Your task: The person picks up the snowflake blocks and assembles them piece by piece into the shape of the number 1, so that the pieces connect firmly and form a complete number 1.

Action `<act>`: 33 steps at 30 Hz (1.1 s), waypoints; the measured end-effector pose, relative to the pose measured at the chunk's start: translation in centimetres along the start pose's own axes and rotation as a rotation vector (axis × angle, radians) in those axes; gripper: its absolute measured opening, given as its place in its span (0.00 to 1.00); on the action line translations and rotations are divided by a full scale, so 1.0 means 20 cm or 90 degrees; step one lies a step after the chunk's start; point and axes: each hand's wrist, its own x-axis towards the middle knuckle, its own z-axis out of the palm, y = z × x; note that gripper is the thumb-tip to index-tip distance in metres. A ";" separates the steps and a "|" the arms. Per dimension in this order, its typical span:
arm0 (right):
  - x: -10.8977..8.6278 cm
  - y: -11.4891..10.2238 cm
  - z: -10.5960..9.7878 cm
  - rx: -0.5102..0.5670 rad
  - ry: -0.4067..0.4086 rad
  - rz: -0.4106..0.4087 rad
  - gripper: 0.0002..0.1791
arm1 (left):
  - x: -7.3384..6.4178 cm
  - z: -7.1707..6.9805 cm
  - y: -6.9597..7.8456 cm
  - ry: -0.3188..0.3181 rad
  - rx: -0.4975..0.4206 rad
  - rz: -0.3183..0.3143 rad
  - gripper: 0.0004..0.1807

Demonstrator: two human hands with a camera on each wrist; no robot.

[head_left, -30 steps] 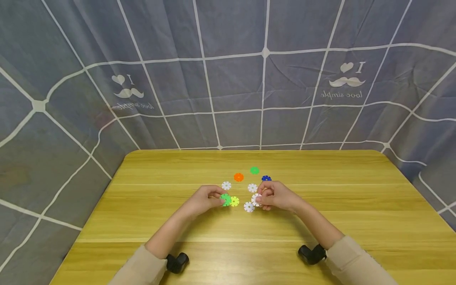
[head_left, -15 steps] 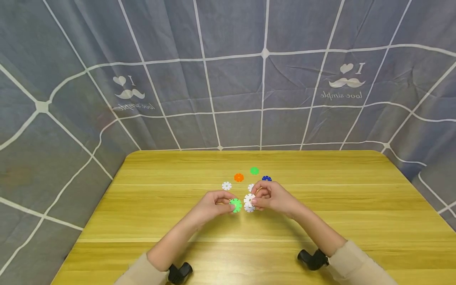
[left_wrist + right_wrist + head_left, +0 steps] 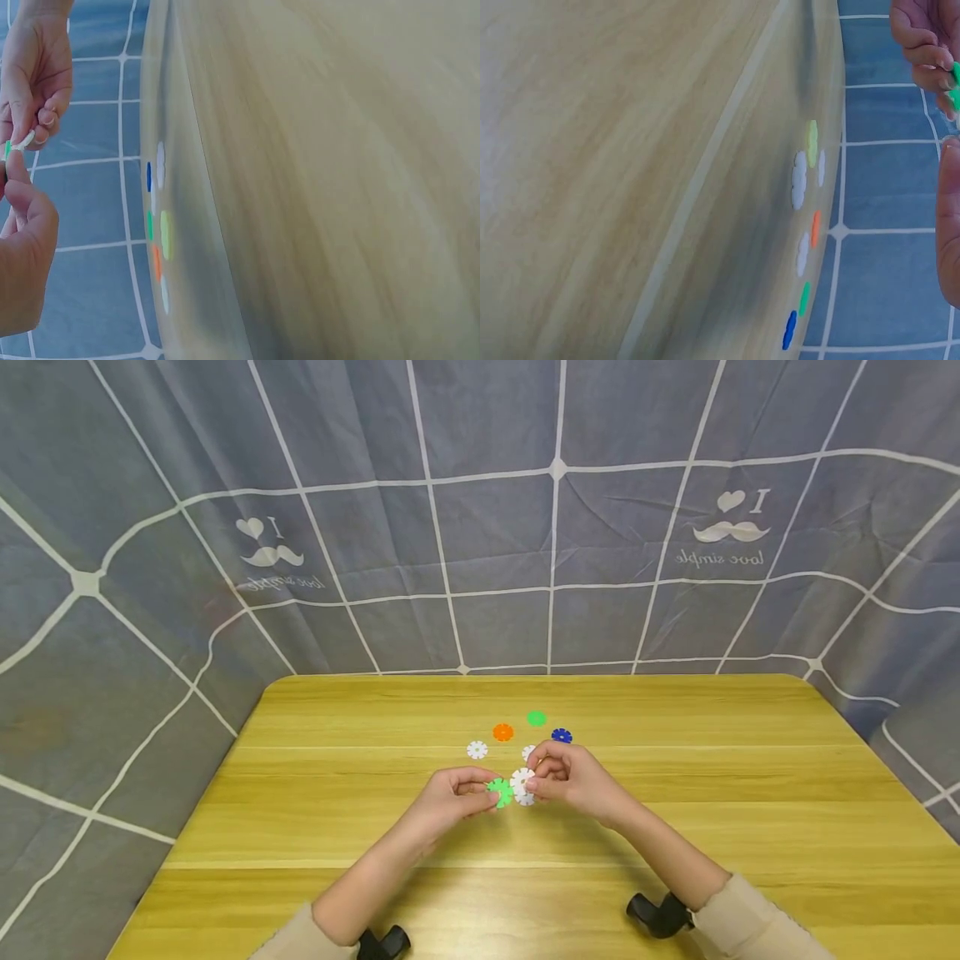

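Observation:
My left hand (image 3: 448, 799) pinches a green notched plastic disc (image 3: 500, 792) between thumb and fingers. In my right hand (image 3: 573, 779), thumb and index finger pinch a white notched disc (image 3: 520, 782). The two discs meet edge to edge in the head view, raised over the table. Below the held white disc, another white disc (image 3: 526, 800) lies mostly covered from view. A yellow disc (image 3: 166, 235) on the tabletop shows in both wrist views, while the left hand and green disc hide it in the head view.
Behind the hands lie an orange disc (image 3: 503, 732), a second green disc (image 3: 536, 718), a blue disc (image 3: 562, 736) and a white disc (image 3: 477, 749). One more white disc (image 3: 528, 752) is partly hidden by the right fingers. A grey curtain (image 3: 495, 543) hangs past the table's far edge.
Both hands have come together, the left moving right and slightly nearer with the green disc, the right moving left with the white disc. The yellow disc has become hidden in the head view.

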 end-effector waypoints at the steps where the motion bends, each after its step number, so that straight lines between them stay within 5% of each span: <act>1: 0.00 0.00 0.00 -0.001 0.002 -0.005 0.09 | 0.00 0.00 0.00 -0.002 -0.015 -0.005 0.16; 13: -0.03 0.00 0.03 0.009 0.008 -0.070 0.06 | -0.03 0.03 0.01 -0.010 -0.174 -0.075 0.15; 23: -0.02 -0.01 0.04 0.010 -0.006 -0.133 0.06 | -0.04 0.06 0.03 0.003 -0.191 -0.080 0.12; 33: -0.01 -0.02 0.04 -0.006 -0.025 -0.134 0.06 | -0.05 0.07 0.03 -0.005 -0.189 -0.095 0.11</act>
